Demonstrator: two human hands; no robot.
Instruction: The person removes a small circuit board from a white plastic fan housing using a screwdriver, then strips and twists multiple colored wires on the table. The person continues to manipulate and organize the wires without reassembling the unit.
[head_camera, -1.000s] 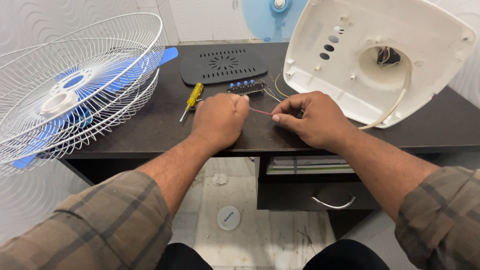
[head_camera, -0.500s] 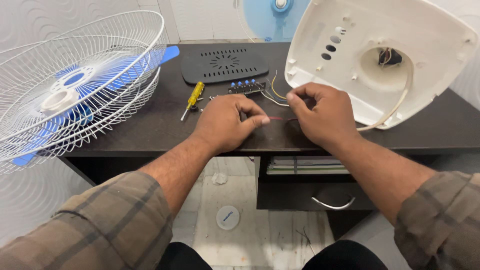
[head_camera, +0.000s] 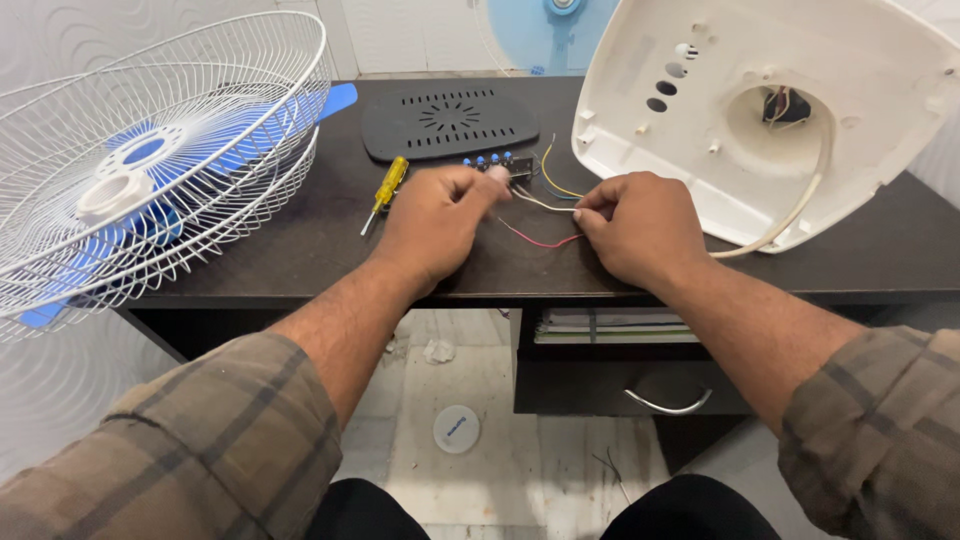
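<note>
- Dark desk (head_camera: 300, 250) against a pale wall; tiled floor below, a drawer under the front edge.
- Left end of the desk: white wire fan guard (head_camera: 150, 150) with blue blades inside, overhanging the edge. Right end: white plastic fan base shell (head_camera: 760, 110), tipped up, hollow side toward us, a white cord trailing from it.
- Near the back edge, a black vented cover plate (head_camera: 450, 122); beside it a yellow-handled screwdriver (head_camera: 386, 185).
- Thin loose wires (head_camera: 540, 238), red, white and yellow, lie mid-desk between our hands, running to a small switch block (head_camera: 498, 164) with blue buttons.
- Our left hand (head_camera: 435, 225) is closed, fingertips pinching at the switch block end of the wires.
- Our right hand (head_camera: 640, 225) is curled, fingertips nipping the other wire ends.
- We judge the wires light, limp and easily torn at the joints; best gripped on the insulation, close to the ends.
</note>
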